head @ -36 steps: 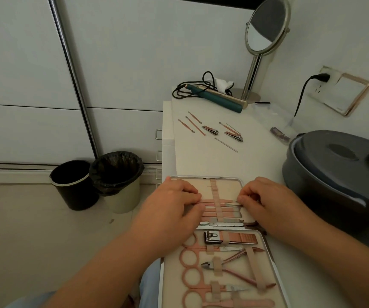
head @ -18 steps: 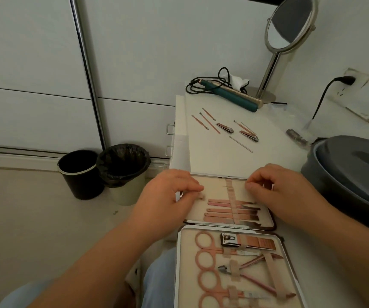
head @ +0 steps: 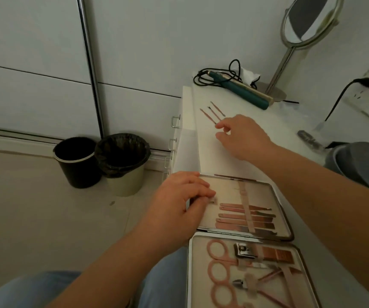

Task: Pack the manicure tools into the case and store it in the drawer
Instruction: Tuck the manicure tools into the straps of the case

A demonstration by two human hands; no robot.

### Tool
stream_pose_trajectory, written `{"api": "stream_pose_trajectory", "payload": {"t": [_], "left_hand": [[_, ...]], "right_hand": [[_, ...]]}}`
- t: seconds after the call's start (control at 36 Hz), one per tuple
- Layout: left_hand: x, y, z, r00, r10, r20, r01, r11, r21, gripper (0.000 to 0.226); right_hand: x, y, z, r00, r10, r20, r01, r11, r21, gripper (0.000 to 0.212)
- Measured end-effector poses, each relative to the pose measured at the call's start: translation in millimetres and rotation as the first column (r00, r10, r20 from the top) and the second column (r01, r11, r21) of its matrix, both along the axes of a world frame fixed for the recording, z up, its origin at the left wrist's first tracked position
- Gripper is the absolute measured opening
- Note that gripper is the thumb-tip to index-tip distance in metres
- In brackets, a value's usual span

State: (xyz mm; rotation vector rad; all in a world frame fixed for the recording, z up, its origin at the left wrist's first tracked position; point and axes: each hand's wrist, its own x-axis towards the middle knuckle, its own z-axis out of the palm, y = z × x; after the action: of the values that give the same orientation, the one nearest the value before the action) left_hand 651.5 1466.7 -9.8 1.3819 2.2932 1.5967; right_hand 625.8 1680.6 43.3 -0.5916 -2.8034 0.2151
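An open manicure case (head: 281, 223) lies on the white table (head: 203, 156) at the lower right of the frame, with some tools still loose above it.

The case has two flat halves with shiny metal rims and a soft tan lining. Thin pink metal tools (head: 243, 216) sit in a row under a cloth strap in the upper half. The lower half has pink scissors (head: 219, 258) with round handles and a silver nail clipper (head: 245, 252). The left hand (head: 179, 203) rests on the left edge of the upper half, fingers a little bent, gripping nothing. The right hand (head: 241, 136) reaches out near the middle right, fingers loosely spread, fingertips just beside three thin loose sticks (head: 212, 112). I cannot tell if it touches them.
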Motion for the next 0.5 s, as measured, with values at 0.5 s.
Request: {"api": "stream_pose_trajectory", "payload": {"t": [0.5], "left_hand": [[-1,0,-9,0.999,-0.008,0.033,0.005,0.997,0.081,0.022]], "right_hand": [[-33,17,-1,0.969,-0.131,0.208,0.110,0.988,0.112,0.035]]}}
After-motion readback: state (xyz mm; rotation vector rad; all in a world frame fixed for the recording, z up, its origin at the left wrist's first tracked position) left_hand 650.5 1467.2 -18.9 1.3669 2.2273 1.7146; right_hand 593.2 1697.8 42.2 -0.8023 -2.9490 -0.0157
